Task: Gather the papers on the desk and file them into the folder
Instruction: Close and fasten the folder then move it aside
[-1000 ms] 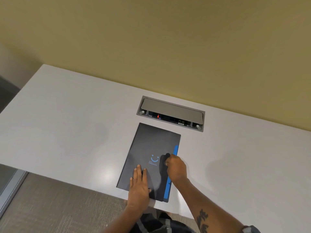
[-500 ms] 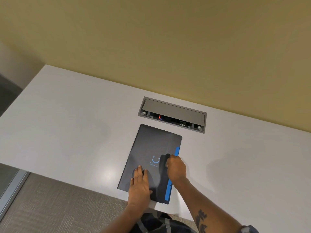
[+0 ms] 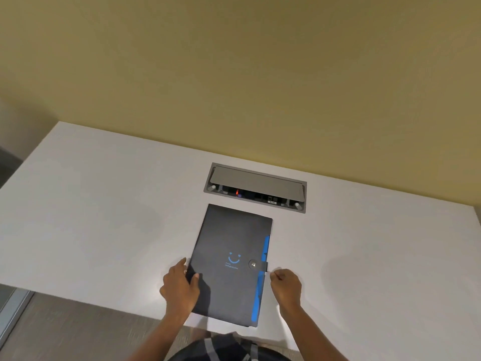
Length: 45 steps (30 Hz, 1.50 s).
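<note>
A black folder [image 3: 229, 246] with a blue smiley print lies closed on the white desk [image 3: 104, 217], its snap button [image 3: 252, 264] fastened and blue inner tabs showing along its right edge. My left hand [image 3: 179, 285] grips the folder's left edge, thumb on the cover. My right hand [image 3: 286, 285] is loosely curled just off the folder's right edge, next to the strap; whether it touches is unclear. No loose papers are visible.
A grey cable and power hatch [image 3: 256, 187] is set into the desk just behind the folder, its lid partly raised. A yellow wall rises behind the desk. Grey carpet [image 3: 65, 329] lies below the near desk edge.
My right hand has come off the snap strap and moved right, off the folder. My left hand slid from flat on the cover to the folder's left edge.
</note>
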Each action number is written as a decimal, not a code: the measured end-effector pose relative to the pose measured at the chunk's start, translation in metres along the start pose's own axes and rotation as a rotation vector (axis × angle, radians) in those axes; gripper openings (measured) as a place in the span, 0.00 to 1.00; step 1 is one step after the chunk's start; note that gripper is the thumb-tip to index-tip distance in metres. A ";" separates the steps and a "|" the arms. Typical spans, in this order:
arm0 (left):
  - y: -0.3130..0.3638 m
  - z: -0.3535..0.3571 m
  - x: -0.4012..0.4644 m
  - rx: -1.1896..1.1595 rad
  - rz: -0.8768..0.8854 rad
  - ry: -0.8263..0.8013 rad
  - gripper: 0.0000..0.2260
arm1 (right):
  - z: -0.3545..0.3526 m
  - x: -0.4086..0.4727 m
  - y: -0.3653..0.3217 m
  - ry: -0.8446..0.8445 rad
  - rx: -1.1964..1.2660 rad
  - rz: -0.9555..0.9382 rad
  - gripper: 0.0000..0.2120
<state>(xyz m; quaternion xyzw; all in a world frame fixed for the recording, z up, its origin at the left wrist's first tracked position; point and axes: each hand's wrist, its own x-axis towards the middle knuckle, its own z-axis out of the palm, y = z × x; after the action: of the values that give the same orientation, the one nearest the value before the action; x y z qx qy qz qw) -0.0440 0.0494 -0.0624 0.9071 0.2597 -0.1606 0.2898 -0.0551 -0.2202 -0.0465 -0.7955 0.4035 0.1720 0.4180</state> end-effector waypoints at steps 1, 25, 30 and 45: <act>-0.004 0.001 0.002 -0.043 -0.009 -0.015 0.24 | 0.000 0.000 0.002 -0.022 0.062 0.037 0.11; -0.062 -0.056 0.030 -0.686 -0.381 0.047 0.23 | 0.077 -0.030 -0.060 -0.415 0.409 0.151 0.11; -0.089 -0.093 0.069 -0.678 -0.418 0.144 0.27 | 0.121 -0.032 -0.108 -0.516 0.337 0.095 0.09; -0.026 -0.166 0.240 -0.608 -0.205 0.126 0.27 | 0.174 0.010 -0.249 -0.481 0.449 0.029 0.23</act>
<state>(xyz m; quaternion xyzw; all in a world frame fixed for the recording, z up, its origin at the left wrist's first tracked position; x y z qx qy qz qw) 0.1598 0.2599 -0.0502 0.7562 0.4034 -0.0478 0.5130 0.1574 -0.0044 -0.0245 -0.6142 0.3321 0.2676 0.6640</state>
